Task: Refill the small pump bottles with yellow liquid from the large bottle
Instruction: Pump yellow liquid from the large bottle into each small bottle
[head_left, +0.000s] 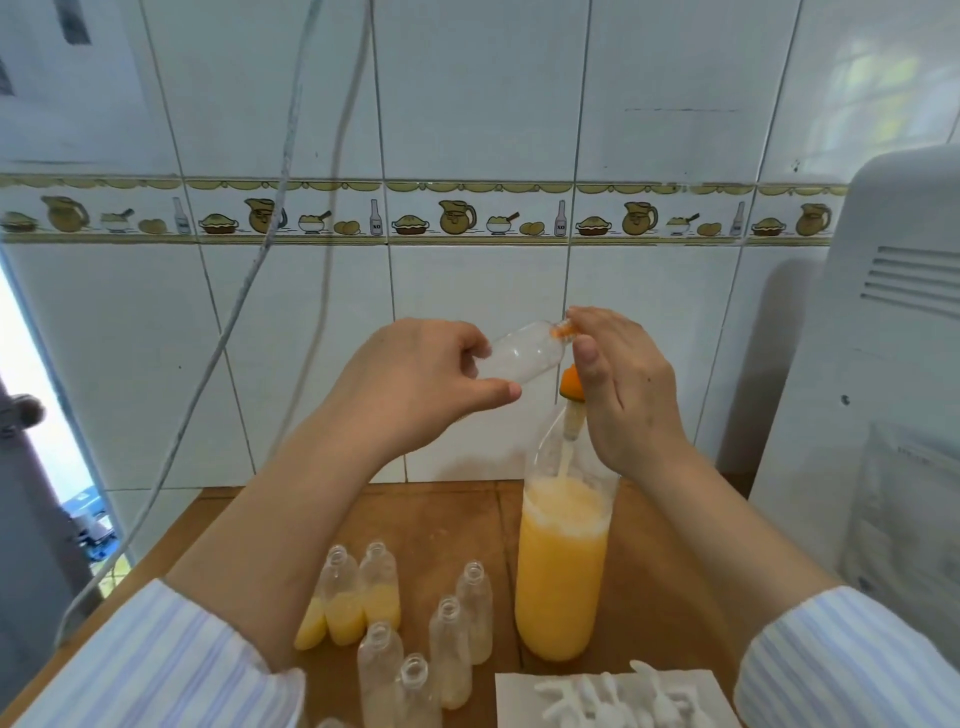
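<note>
1 head-worn wide-angle view looks forward and down, close over a wooden table (415, 519) against a tiled wall (467, 104).

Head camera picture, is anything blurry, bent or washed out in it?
Head view: wide-angle bending curves the wall tiles and the cables; daylight blows out the left edge; a window reflection glares on the tile at top right; the left hand, right hand and small bottle are fairly sharp; the white pump heads on the paper look soft.

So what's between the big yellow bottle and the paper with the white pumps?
In the head view, only bare wooden table shows between the big bottle and the paper holding the pumps.
</note>
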